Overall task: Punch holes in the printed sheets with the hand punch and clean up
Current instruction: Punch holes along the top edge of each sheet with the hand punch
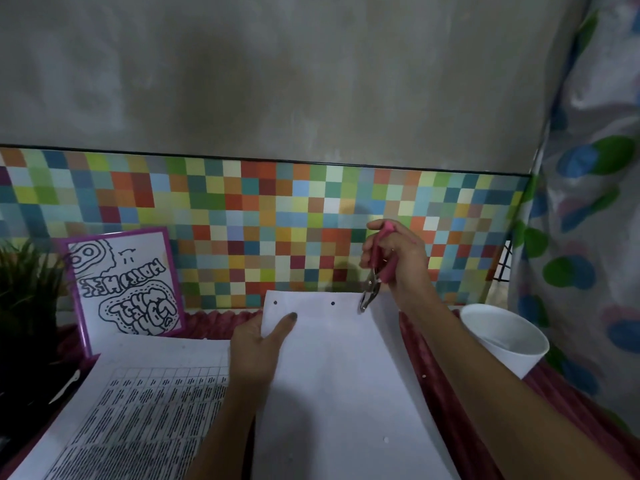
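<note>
Plant (20,289): at the counter's (431,403) left edge, well apart from the work.
Framed drawing (121,282): back left, leaning towards the tiled wall, clear of the sheet.
Printed stack (138,410): flat at the front left, beside the left forearm.
Left hand (256,344): fingers grasping the sheet's left edge near its far corner, thumb on top, holding it raised.
Sheet (339,375): blank side up over the counter's middle, with its long axis running away from the person.
Holes (275,302): two along the far edge, left and centre; the right spot looks unpunched.
Hand punch (374,278): slants down and left, with its mouth at the far edge near the right corner, in line with the holes.
Right hand (398,258): fingers clenched round the pink handles, above the far right corner. It is the nearer hand, and probably only a squeeze remains.
Cup (502,341): back right, beside the right forearm, not in the way.
Paper dots (423,376): lie on the red cloth right of the sheet, likely for the clean-up.
</note>
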`<state>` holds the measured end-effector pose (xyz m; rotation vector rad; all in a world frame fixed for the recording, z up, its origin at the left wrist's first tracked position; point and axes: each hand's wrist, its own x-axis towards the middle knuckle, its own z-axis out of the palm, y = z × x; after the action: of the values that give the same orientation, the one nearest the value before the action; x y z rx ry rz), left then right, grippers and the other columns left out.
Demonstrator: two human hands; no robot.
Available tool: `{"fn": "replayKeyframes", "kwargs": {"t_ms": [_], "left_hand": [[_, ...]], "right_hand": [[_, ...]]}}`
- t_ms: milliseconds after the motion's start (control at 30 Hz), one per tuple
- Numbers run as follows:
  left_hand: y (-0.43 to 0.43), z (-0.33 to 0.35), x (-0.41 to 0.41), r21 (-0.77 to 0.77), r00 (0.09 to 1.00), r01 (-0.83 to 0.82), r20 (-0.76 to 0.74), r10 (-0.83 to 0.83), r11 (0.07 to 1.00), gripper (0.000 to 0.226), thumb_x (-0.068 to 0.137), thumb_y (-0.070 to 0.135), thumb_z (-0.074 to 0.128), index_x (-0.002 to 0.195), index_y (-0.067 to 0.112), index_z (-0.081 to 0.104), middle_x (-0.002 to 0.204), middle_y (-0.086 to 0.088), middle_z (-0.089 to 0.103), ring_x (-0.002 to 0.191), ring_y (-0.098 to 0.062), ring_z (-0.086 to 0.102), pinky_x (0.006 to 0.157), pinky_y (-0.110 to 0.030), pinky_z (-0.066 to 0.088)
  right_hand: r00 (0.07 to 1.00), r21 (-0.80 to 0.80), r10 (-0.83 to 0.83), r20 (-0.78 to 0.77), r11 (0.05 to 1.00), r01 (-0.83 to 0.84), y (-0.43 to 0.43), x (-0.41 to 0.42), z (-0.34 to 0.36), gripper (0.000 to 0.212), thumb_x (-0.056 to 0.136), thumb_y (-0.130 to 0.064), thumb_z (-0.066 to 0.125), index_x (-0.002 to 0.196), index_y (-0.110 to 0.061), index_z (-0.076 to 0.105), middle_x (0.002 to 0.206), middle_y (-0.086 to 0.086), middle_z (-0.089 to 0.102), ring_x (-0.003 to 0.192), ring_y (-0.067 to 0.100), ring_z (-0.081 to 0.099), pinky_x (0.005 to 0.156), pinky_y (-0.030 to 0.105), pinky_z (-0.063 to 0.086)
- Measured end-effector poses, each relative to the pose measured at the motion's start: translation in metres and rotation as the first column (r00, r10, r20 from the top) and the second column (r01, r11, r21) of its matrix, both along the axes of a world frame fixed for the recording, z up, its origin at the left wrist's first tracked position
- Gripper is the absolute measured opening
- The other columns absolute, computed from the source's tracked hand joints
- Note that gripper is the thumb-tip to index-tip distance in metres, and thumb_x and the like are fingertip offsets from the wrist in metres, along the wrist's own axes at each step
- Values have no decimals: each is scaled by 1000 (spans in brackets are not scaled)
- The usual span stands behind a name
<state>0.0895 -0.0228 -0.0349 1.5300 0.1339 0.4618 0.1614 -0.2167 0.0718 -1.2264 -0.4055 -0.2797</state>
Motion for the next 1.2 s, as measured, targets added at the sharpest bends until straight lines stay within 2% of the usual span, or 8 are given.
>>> {"fn": "replayKeyframes", "kwargs": {"t_ms": [100,200,433,567,900,1000,1100,1200], "left_hand": [[-3,2,-2,5,999,34,6,-34,999,5,86,19,71,86,14,73,77,5,76,69,-11,73,54,-19,54],[-2,1,-1,10,999,45,-2,-45,999,7,86,20,71,91,15,73,81,4,76,73,-13,74,58,-22,57],[-1,1,0,11,999,38,1,-38,999,10,86,20,71,94,14,74,84,2,77,76,-14,74,64,-27,59],[-1,1,0,6,999,42,-3,-42,999,9,86,21,71,93,16,73,85,2,76,77,-15,74,68,-32,60],[-2,-1,1,15,999,30,-15,-30,999,11,85,22,72,94,16,73,85,3,76,76,-12,73,64,-25,58],[-1,-1,2,12,999,18,-29,-18,1000,10,85,22,72,92,15,73,83,2,76,74,-12,73,62,-24,58],[-1,-2,3,16,999,-4,-42,4,1000,8,86,23,72,91,17,73,82,4,76,73,-11,73,61,-25,58],[-1,-3,3,7,998,-41,-56,41,999,4,86,21,72,87,17,73,79,4,75,72,-12,73,61,-26,58]], "right_hand": [[997,62,-65,-47,996,68,-8,6,0,24,69,-10,47,87,-1,60,62,14,54,53,25,45,52,31,44],[993,88,-91,-69,991,97,-15,11,2,23,67,-14,46,82,0,57,61,16,51,48,24,41,47,27,40],[983,54,-148,-110,987,154,-21,16,2,20,67,-19,49,76,-4,59,59,15,52,44,23,43,47,27,37],[982,61,-151,-118,985,158,-22,15,0,18,69,-19,49,74,-4,58,58,15,52,43,23,43,47,28,37],[962,61,-264,-63,961,268,-17,9,-5,22,80,-7,48,58,-8,53,52,13,49,41,22,38,44,30,37],[976,49,-209,-63,976,212,-17,7,-5,14,73,-12,48,70,-3,59,57,14,52,44,24,43,46,30,40],[998,10,-60,-29,998,61,-21,5,-4,36,66,-10,45,95,4,62,67,16,55,54,26,51,53,32,48],[997,-42,76,27,996,-75,-25,-1,-6,46,64,-4,43,105,6,60,74,19,56,61,29,53,58,36,50]]}}
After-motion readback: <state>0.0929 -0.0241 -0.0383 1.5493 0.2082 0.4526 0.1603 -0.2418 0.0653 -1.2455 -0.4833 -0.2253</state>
